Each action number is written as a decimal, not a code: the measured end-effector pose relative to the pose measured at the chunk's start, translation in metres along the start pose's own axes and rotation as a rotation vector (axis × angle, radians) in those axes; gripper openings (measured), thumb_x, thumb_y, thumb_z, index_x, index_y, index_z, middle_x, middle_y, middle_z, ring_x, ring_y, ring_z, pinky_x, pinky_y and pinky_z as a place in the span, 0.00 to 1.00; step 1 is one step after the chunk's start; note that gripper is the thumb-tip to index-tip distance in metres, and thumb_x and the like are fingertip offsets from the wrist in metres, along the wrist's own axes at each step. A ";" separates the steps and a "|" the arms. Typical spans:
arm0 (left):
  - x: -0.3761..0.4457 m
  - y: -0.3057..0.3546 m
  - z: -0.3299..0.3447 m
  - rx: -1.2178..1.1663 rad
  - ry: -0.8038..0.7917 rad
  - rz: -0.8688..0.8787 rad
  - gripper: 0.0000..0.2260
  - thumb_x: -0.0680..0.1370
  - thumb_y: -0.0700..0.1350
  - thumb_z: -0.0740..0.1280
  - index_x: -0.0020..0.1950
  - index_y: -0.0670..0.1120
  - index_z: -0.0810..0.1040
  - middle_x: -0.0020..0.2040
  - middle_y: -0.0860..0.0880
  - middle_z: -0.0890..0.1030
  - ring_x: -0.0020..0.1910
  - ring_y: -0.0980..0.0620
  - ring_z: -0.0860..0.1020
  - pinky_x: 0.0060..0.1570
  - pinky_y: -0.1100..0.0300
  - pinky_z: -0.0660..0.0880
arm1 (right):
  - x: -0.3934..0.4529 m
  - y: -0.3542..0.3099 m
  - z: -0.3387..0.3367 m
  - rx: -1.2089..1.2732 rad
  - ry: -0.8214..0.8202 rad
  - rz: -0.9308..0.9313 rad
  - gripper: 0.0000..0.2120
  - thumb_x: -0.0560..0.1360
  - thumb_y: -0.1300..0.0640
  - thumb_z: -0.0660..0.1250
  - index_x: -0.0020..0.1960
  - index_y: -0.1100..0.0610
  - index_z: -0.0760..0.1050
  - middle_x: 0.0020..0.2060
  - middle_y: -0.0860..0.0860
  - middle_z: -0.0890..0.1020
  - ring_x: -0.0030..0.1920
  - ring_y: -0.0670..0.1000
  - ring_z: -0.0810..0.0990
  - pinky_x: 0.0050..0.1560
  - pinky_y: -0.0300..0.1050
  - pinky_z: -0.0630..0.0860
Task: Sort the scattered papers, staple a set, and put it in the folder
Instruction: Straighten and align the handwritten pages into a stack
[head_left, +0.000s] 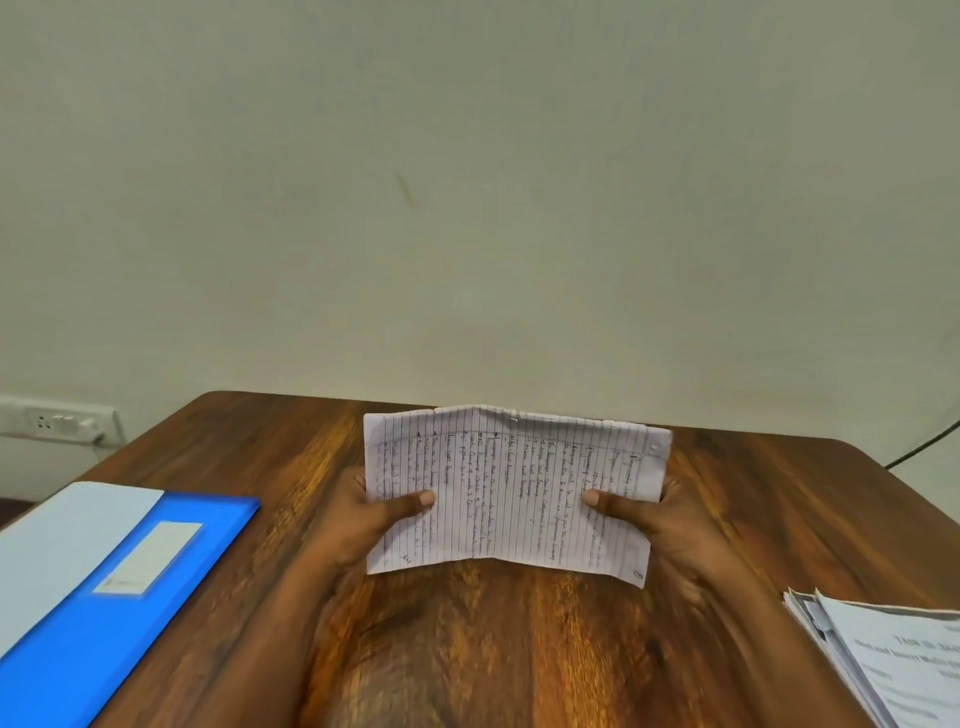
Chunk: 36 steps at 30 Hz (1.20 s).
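Observation:
A set of lined, handwritten sheets (511, 488) stands on its long edge above the middle of the wooden table (519, 649), turned sideways and slightly bowed. My left hand (363, 514) grips its left end, thumb on the front and fingers behind. My right hand (654, 514) grips the right end the same way. A small staple or clip mark shows at the sheets' upper right corner. A blue folder (119, 592) with a pale label lies closed at the left, a white sheet tucked under its far edge.
A stack of printed papers (893, 660) lies at the table's right front corner. A wall socket (57, 422) sits low on the wall at the left, and a dark cable (924, 441) runs down at the right. The plain wall stands just behind the table.

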<state>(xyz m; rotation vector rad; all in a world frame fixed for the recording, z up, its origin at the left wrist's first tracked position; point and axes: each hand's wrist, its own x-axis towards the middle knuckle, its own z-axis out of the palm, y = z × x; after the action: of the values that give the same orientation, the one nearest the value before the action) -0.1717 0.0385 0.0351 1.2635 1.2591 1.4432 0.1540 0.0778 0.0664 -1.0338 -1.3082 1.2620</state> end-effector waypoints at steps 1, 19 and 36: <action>0.001 -0.002 0.000 -0.002 -0.006 0.003 0.14 0.72 0.34 0.76 0.57 0.43 0.83 0.53 0.45 0.88 0.51 0.46 0.87 0.51 0.49 0.85 | 0.001 0.001 0.000 -0.007 0.002 0.005 0.22 0.64 0.64 0.82 0.58 0.62 0.83 0.52 0.58 0.88 0.53 0.61 0.88 0.58 0.66 0.82; 0.000 -0.024 0.003 0.038 -0.026 -0.098 0.25 0.69 0.37 0.79 0.65 0.45 0.79 0.58 0.47 0.87 0.58 0.48 0.85 0.61 0.43 0.81 | 0.006 0.026 0.002 -0.133 0.016 0.100 0.25 0.66 0.69 0.81 0.59 0.54 0.81 0.51 0.52 0.89 0.52 0.53 0.88 0.54 0.55 0.85; -0.032 -0.006 -0.002 0.310 0.107 -0.212 0.17 0.71 0.45 0.80 0.56 0.52 0.79 0.53 0.50 0.85 0.52 0.50 0.84 0.51 0.48 0.84 | -0.020 0.037 -0.020 -0.460 -0.018 0.357 0.13 0.69 0.63 0.82 0.50 0.66 0.84 0.47 0.56 0.89 0.42 0.56 0.89 0.39 0.44 0.84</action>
<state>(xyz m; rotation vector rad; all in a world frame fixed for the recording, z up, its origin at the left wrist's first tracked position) -0.1684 0.0082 0.0243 1.2180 1.6861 1.2090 0.1741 0.0646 0.0269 -1.6409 -1.5124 1.2543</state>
